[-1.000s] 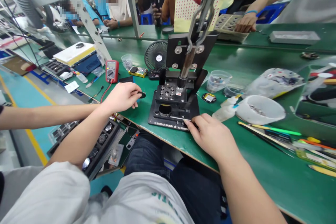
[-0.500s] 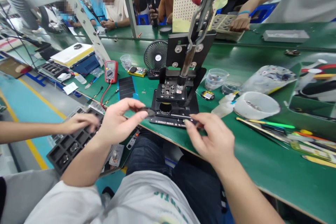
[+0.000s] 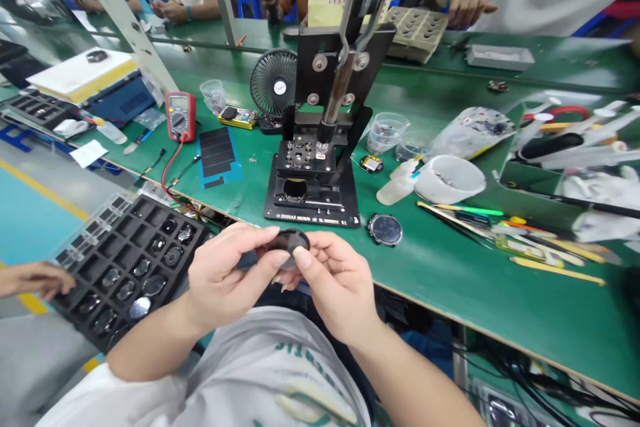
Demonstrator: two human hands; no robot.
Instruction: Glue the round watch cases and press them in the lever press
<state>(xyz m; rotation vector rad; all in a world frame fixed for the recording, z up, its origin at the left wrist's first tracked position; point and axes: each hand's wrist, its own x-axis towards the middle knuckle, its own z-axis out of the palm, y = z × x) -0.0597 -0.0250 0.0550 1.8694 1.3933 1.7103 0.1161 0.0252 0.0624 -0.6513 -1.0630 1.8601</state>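
Note:
A dark round watch cover [image 3: 294,241] with a raised rim is pinched between both my hands, over the table's front edge. My left hand [image 3: 233,270] grips its left side, thumb on the near face. The right side is held by my right hand [image 3: 335,277], also thumb in front; some fingers are hidden behind it. Just beyond stands a black hand press [image 3: 313,203] with a round opening in its base and its lever raised. Right of the press, a round watch body [image 3: 385,229] lies on the green table, dark face up.
A co-worker's hand [image 3: 43,279] touches a black compartment tray [image 3: 123,233] of watch parts at left. Behind are a red multimeter [image 3: 181,117], a blue sheet with black strips [image 3: 219,157] and a small fan [image 3: 274,83]. Rightward are a white bowl [image 3: 450,180], bottles and several pens.
My left hand brought the watch cover rightward and toward me. My right hand left the press base and joined it, and the watch body now shows on the table. The view shifted.

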